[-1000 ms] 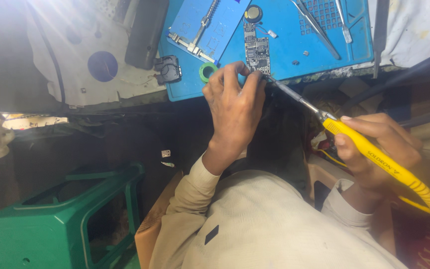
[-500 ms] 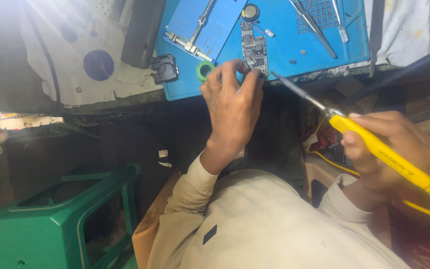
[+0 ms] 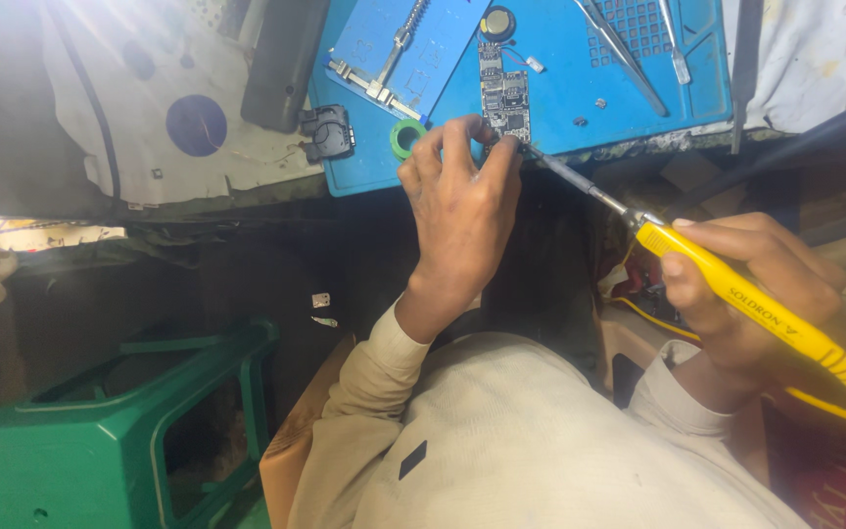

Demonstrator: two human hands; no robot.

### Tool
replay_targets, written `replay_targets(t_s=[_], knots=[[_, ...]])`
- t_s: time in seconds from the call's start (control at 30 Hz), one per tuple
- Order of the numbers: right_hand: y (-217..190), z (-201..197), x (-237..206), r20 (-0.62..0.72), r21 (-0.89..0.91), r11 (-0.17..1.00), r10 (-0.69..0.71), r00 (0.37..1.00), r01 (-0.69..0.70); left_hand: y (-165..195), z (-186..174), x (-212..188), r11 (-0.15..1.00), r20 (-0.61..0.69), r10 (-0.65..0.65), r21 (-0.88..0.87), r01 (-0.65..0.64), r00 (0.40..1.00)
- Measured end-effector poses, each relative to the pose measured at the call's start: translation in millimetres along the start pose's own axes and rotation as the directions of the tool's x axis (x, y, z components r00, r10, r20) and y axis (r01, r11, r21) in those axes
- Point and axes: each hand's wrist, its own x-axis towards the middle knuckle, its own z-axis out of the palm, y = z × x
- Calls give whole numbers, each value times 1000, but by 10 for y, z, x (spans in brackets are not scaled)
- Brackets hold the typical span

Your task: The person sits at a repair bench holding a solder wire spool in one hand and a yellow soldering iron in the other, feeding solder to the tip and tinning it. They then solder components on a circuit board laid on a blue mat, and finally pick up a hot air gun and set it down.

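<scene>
A small phone circuit board (image 3: 503, 96) lies on a blue work mat (image 3: 580, 88) at the desk's near edge. My left hand (image 3: 457, 206) reaches up to the board, fingertips pinching its lower end. My right hand (image 3: 751, 279) grips a yellow-handled soldering iron (image 3: 736, 294). Its metal tip (image 3: 540, 162) slants up-left and meets the board's lower right corner, right beside my left fingertips. A yellow cord runs off the handle to the lower right.
On the mat lie a metal board holder (image 3: 384, 64), tweezers (image 3: 624, 49), a green tape ring (image 3: 406, 137) and a round coin cell (image 3: 496, 22). A small black part (image 3: 327, 132) sits at the mat's left edge. A green plastic stool (image 3: 110, 431) stands lower left.
The view has shifted slightly, so the mat and board appear lower. My right hand with the iron has slid a little left and up. The left hand stays on the board.
</scene>
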Motion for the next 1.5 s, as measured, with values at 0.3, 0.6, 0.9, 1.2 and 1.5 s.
replay_targets(t_s=[0.3,0.6,0.9,1.2,1.5], knots=[[-3,-40,7,31,-44,999,-28,999,29,-12,-21,2,1000,9,14,-17,-14,1000],[114,-21,-98,-3,22,1000,3,1000,-3,-11,-35,18,1000,24,14,0,-14,1000],[72,38,-71,-39,61,998,21,999,-18,-16,-33,27,1000,14,14,-3,-14,1000],[23,23,-7,16,6,1000,-20,1000,20,-14,-30,32,1000,10,21,-10,-21,1000],[160,-92,-198,-13,-107,994,-21,1000,19,-12,-40,25,1000,17,24,-3,-24,1000]])
